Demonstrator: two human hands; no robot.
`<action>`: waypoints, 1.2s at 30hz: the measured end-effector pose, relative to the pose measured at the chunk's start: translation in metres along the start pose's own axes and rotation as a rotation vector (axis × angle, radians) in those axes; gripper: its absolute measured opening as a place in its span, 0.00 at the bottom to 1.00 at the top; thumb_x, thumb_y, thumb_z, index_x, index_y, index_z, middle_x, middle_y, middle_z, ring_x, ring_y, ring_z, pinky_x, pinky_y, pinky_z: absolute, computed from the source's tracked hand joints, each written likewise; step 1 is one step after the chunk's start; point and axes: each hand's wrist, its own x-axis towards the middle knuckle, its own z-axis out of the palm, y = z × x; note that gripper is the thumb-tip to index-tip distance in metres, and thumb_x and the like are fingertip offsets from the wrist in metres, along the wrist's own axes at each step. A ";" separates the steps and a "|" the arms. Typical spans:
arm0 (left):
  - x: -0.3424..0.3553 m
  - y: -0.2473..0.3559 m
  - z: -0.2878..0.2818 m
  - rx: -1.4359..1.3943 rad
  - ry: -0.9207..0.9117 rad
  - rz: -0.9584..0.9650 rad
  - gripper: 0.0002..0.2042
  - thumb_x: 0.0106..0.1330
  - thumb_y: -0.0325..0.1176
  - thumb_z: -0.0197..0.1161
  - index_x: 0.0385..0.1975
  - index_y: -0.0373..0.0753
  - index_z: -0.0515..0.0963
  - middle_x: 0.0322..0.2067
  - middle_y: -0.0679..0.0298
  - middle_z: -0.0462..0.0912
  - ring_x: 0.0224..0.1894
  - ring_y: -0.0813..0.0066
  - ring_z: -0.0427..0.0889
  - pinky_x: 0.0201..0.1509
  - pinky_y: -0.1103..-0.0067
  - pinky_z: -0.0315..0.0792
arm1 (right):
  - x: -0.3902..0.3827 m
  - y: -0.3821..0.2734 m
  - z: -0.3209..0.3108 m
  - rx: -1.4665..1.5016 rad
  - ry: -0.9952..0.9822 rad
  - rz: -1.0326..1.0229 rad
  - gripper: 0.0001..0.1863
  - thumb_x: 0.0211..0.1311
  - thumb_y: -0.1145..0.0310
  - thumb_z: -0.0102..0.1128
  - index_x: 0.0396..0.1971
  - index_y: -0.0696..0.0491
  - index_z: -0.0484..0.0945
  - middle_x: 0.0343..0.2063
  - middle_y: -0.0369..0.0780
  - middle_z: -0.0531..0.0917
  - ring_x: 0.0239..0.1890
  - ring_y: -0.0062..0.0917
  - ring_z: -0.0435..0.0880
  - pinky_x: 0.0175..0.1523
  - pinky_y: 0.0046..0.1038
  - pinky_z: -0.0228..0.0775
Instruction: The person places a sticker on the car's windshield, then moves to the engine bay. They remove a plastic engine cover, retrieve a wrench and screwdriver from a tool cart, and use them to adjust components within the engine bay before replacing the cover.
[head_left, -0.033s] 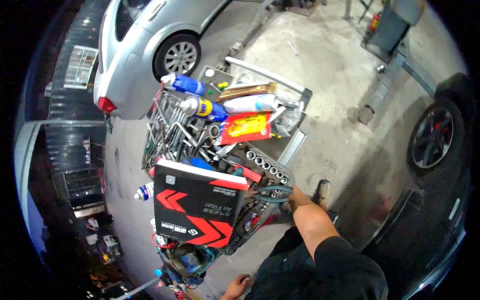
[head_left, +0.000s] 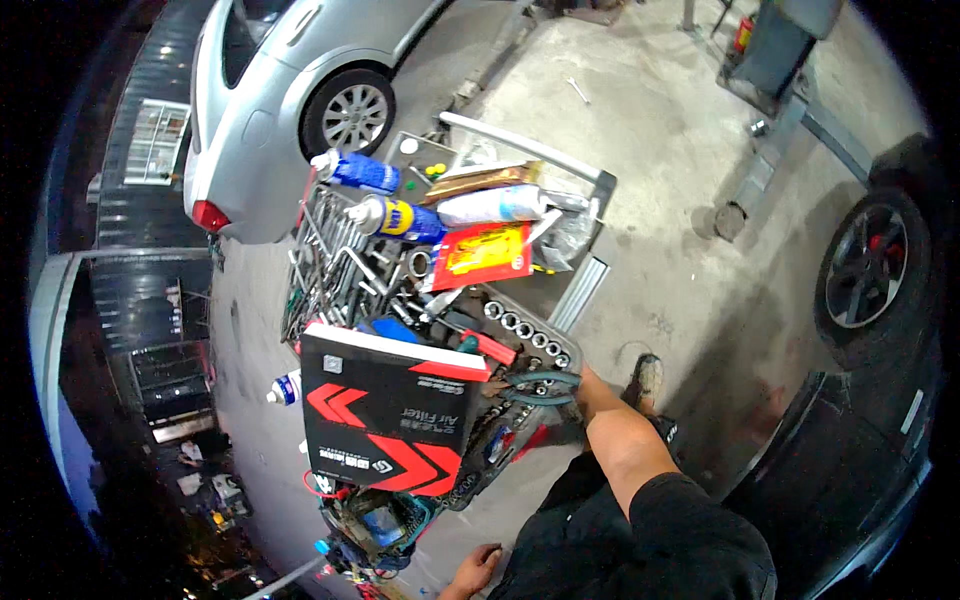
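Note:
My right forearm reaches up to the near right edge of a tool cart. My right hand meets the rim of a socket case, beside the grey-green handles of a pair of pliers; its fingers are hidden. Low in the picture, away from the cart, my left hand hangs with its fingers curled in and nothing visible in them. A black and red air filter box with a white edge lies tilted on top of the tools. Several chrome sockets line the case.
Wrenches, spray cans, a white bottle and a red-yellow packet crowd the cart. A silver car stands behind, a dark car's wheel at right, near a lift post. A wrench lies on the floor.
The view has shifted slightly, so the cart and its contents sit a little further left in the picture. My hands show no clear change.

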 end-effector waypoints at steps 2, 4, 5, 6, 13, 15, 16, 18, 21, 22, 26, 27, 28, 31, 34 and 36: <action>0.019 0.033 -0.010 0.026 0.004 0.068 0.21 0.77 0.45 0.57 0.59 0.37 0.79 0.52 0.54 0.86 0.57 0.61 0.83 0.59 0.70 0.76 | 0.001 -0.005 -0.008 -0.211 0.092 -0.162 0.22 0.68 0.46 0.63 0.43 0.52 0.81 0.35 0.35 0.84 0.35 0.25 0.81 0.40 0.33 0.76; 0.034 0.047 -0.014 0.076 -0.012 0.134 0.21 0.76 0.46 0.57 0.59 0.37 0.79 0.54 0.52 0.85 0.57 0.57 0.84 0.57 0.69 0.77 | -0.012 -0.009 -0.010 -0.343 0.304 -0.258 0.22 0.63 0.44 0.70 0.36 0.49 0.79 0.30 0.32 0.79 0.29 0.20 0.72 0.35 0.28 0.67; 0.029 0.056 -0.012 0.089 -0.017 0.142 0.21 0.76 0.45 0.58 0.59 0.37 0.79 0.54 0.52 0.84 0.57 0.57 0.84 0.58 0.69 0.76 | -0.027 -0.008 -0.011 -0.396 0.322 -0.266 0.23 0.63 0.44 0.70 0.35 0.49 0.78 0.29 0.32 0.78 0.29 0.20 0.72 0.35 0.28 0.68; 0.027 0.076 -0.008 0.099 -0.023 0.149 0.20 0.76 0.45 0.58 0.59 0.37 0.78 0.54 0.52 0.84 0.57 0.57 0.84 0.59 0.69 0.76 | -0.043 -0.010 -0.013 -0.453 0.340 -0.271 0.23 0.63 0.43 0.70 0.34 0.49 0.76 0.28 0.32 0.77 0.29 0.20 0.73 0.35 0.28 0.68; 0.053 0.117 -0.001 0.248 -0.104 0.266 0.18 0.76 0.41 0.59 0.58 0.35 0.79 0.53 0.52 0.84 0.56 0.58 0.84 0.60 0.69 0.75 | -0.126 -0.020 -0.059 -0.674 0.463 -0.463 0.24 0.66 0.48 0.70 0.36 0.56 0.77 0.27 0.34 0.78 0.31 0.21 0.73 0.40 0.29 0.70; 0.061 0.132 -0.002 0.328 -0.110 0.299 0.16 0.77 0.38 0.58 0.58 0.37 0.80 0.54 0.54 0.84 0.57 0.60 0.83 0.61 0.69 0.75 | -0.139 -0.022 -0.072 -0.702 0.488 -0.512 0.23 0.67 0.48 0.70 0.37 0.56 0.78 0.27 0.34 0.78 0.32 0.20 0.73 0.41 0.28 0.70; 0.066 0.123 0.000 0.299 -0.100 0.334 0.16 0.77 0.38 0.59 0.57 0.37 0.79 0.53 0.54 0.85 0.56 0.59 0.84 0.61 0.69 0.75 | -0.146 -0.022 -0.077 -0.651 0.488 -0.517 0.23 0.67 0.49 0.70 0.37 0.56 0.77 0.27 0.34 0.78 0.31 0.20 0.73 0.41 0.28 0.70; 0.070 0.133 -0.001 0.286 -0.131 0.305 0.16 0.76 0.38 0.59 0.57 0.36 0.79 0.52 0.54 0.85 0.56 0.59 0.84 0.61 0.70 0.75 | -0.156 -0.015 -0.093 -0.555 0.478 -0.526 0.23 0.67 0.49 0.70 0.38 0.57 0.77 0.27 0.35 0.78 0.31 0.21 0.73 0.41 0.28 0.70; 0.070 0.127 0.000 0.279 -0.141 0.300 0.17 0.76 0.39 0.59 0.57 0.35 0.79 0.52 0.51 0.85 0.56 0.58 0.84 0.61 0.69 0.74 | -0.170 -0.019 -0.098 -0.609 0.548 -0.520 0.23 0.67 0.50 0.70 0.39 0.57 0.77 0.27 0.34 0.77 0.31 0.20 0.73 0.40 0.28 0.70; 0.072 0.128 0.000 0.280 -0.148 0.300 0.18 0.75 0.39 0.59 0.57 0.34 0.79 0.53 0.50 0.84 0.57 0.56 0.83 0.62 0.69 0.74 | -0.187 -0.025 -0.092 -0.615 0.551 -0.427 0.24 0.67 0.49 0.69 0.41 0.57 0.77 0.28 0.34 0.77 0.31 0.21 0.73 0.40 0.28 0.69; 0.066 0.143 -0.004 0.242 -0.124 0.302 0.17 0.74 0.37 0.60 0.56 0.32 0.79 0.52 0.48 0.84 0.57 0.54 0.83 0.62 0.67 0.74 | -0.184 -0.020 -0.114 -0.640 0.562 -0.475 0.26 0.68 0.47 0.67 0.46 0.57 0.78 0.30 0.36 0.80 0.33 0.22 0.76 0.42 0.28 0.71; 0.065 0.145 -0.004 0.227 -0.128 0.286 0.17 0.74 0.36 0.60 0.55 0.31 0.79 0.52 0.48 0.84 0.57 0.54 0.83 0.62 0.67 0.74 | -0.184 -0.020 -0.114 -0.623 0.554 -0.490 0.26 0.68 0.47 0.67 0.46 0.57 0.78 0.31 0.36 0.80 0.33 0.22 0.77 0.42 0.27 0.71; 0.067 0.138 -0.006 0.289 -0.118 0.347 0.17 0.74 0.36 0.60 0.55 0.31 0.79 0.51 0.49 0.84 0.56 0.54 0.83 0.62 0.68 0.75 | -0.184 -0.019 -0.113 -0.604 0.545 -0.506 0.26 0.68 0.47 0.68 0.46 0.57 0.78 0.31 0.36 0.80 0.34 0.22 0.77 0.42 0.27 0.71; 0.068 0.113 -0.003 0.287 -0.084 0.367 0.16 0.75 0.37 0.59 0.55 0.36 0.80 0.52 0.51 0.85 0.57 0.56 0.83 0.63 0.69 0.73 | -0.190 -0.021 -0.096 -0.550 0.569 -0.412 0.26 0.68 0.46 0.68 0.46 0.56 0.79 0.36 0.37 0.83 0.38 0.23 0.78 0.45 0.28 0.72; 0.073 0.100 0.004 0.247 -0.102 0.349 0.15 0.76 0.38 0.59 0.55 0.36 0.80 0.47 0.52 0.86 0.53 0.60 0.84 0.61 0.71 0.73 | -0.166 -0.010 -0.100 -0.493 0.534 -0.479 0.28 0.66 0.44 0.69 0.45 0.56 0.79 0.33 0.36 0.82 0.35 0.22 0.76 0.42 0.28 0.71; 0.082 0.090 0.008 0.249 -0.112 0.310 0.16 0.76 0.38 0.59 0.55 0.36 0.80 0.48 0.53 0.86 0.51 0.65 0.84 0.60 0.72 0.74 | -0.152 -0.015 -0.092 -0.509 0.493 -0.334 0.29 0.64 0.42 0.69 0.44 0.55 0.80 0.32 0.36 0.81 0.35 0.21 0.75 0.43 0.27 0.69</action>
